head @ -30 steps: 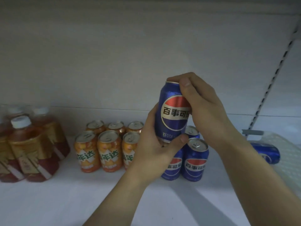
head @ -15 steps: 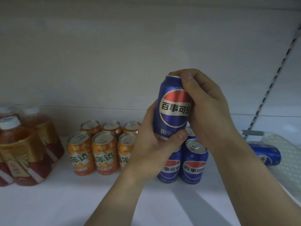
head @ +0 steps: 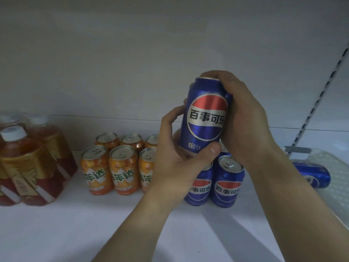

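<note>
Since a second ago you have raised the Pepsi can [head: 204, 118] slightly and turned it, so more of its logo faces you. It hangs at centre right of the frame, just above the standing Pepsi cans [head: 228, 184] on the white shelf [head: 94, 224]. Your left hand [head: 175, 163] cups its base with the thumb curled across the lower front. Your right hand [head: 245, 125] wraps the top and right side. I judge the two-handed hold lets you twist the label forward to match the row below. Orange soda cans [head: 122, 169] stand at lower left and tea bottles [head: 28, 163] at far left.
</note>
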The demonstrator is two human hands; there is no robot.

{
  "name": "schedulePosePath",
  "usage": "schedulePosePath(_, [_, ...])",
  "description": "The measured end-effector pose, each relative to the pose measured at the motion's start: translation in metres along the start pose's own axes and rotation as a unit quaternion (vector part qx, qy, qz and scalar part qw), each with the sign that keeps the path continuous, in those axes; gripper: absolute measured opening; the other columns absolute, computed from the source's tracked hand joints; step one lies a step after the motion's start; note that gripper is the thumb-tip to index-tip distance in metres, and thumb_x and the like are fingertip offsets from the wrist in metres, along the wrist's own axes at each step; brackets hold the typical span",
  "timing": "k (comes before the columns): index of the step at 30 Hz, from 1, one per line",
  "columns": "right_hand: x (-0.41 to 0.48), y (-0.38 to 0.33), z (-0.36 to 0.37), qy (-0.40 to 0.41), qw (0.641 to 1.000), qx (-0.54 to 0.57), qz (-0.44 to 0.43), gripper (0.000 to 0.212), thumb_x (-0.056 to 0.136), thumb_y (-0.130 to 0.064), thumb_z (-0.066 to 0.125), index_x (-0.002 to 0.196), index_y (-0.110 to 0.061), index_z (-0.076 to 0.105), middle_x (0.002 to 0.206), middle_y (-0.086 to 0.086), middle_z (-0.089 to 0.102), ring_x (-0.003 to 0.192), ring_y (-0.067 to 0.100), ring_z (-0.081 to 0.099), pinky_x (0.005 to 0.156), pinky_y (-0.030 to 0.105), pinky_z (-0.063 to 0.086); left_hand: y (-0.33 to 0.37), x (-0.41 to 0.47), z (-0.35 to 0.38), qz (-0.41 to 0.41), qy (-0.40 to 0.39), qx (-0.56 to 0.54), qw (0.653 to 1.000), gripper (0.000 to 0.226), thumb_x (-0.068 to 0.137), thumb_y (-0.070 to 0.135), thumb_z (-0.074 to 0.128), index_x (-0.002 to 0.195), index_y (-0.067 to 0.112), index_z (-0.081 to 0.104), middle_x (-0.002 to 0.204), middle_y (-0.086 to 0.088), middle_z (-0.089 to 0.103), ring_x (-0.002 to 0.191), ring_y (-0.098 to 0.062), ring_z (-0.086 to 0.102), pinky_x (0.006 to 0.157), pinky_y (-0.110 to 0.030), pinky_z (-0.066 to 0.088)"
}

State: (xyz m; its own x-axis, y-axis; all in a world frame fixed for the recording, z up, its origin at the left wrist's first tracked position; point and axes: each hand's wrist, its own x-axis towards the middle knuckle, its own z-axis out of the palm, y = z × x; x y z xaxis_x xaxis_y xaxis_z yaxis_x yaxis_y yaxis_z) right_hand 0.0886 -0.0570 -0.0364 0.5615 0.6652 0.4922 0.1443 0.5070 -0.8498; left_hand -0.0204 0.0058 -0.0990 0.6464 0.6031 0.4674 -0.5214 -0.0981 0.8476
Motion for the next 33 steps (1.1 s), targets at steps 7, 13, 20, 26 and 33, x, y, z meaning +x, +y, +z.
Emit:
schedulePosePath(7, [-0.001,-0.005,-0.001,0.051,0.998,-0.007,-0.032,0.030,0.105,-0.036,0.049,0.109,-0.018,0.072,0.109,0.005,0.077,0.100,0.024,0.074,0.088,0.041,0.060,0.003,0.002,-0.003,0.014,-0.006,0.041,0.999,0.087,0.063,0.022,0.093,0.137,0.036,0.051,0.130,0.008,0.066,0.116,-0.018,0.068,0.088,-0.039,0.061])
schedulePosePath(13, [-0.002,-0.007,-0.008,0.014,0.999,-0.029,-0.007,0.034,0.104,-0.040,0.049,0.117,-0.016,0.069,0.117,0.011,0.075,0.109,0.038,0.071,0.093,0.051,0.060,0.003,-0.001,-0.005,-0.022,-0.054,-0.046,0.997,0.085,0.071,0.035,0.086,0.145,0.019,0.047,0.130,-0.003,0.068,0.116,-0.025,0.068,0.086,-0.035,0.059])
schedulePosePath(20, [-0.001,-0.011,-0.012,0.022,0.998,-0.055,-0.032,0.023,0.100,-0.028,0.051,0.102,-0.020,0.072,0.103,0.002,0.077,0.091,0.021,0.072,0.081,0.038,0.060,0.001,-0.003,0.002,-0.127,-0.082,-0.248,0.957,0.079,0.076,0.042,0.083,0.137,0.011,0.045,0.129,-0.023,0.064,0.099,-0.040,0.071,0.074,-0.037,0.062])
schedulePosePath(26, [-0.001,-0.009,-0.015,0.026,0.999,-0.030,-0.032,0.024,0.103,-0.029,0.050,0.107,-0.019,0.072,0.115,0.011,0.075,0.109,0.039,0.070,0.098,0.054,0.058,0.007,-0.012,0.019,0.000,0.036,0.036,0.999,0.075,0.061,0.026,0.087,0.125,0.033,0.050,0.118,0.014,0.068,0.101,-0.008,0.072,0.073,-0.022,0.060])
schedulePosePath(33, [-0.002,-0.008,-0.014,0.002,1.000,-0.026,0.004,0.030,0.107,-0.033,0.046,0.113,-0.017,0.070,0.117,0.011,0.074,0.108,0.033,0.072,0.099,0.053,0.057,0.000,-0.017,0.023,0.100,0.120,0.177,0.972,0.082,0.053,0.036,0.089,0.122,0.044,0.047,0.114,0.028,0.059,0.101,0.001,0.066,0.074,-0.013,0.055])
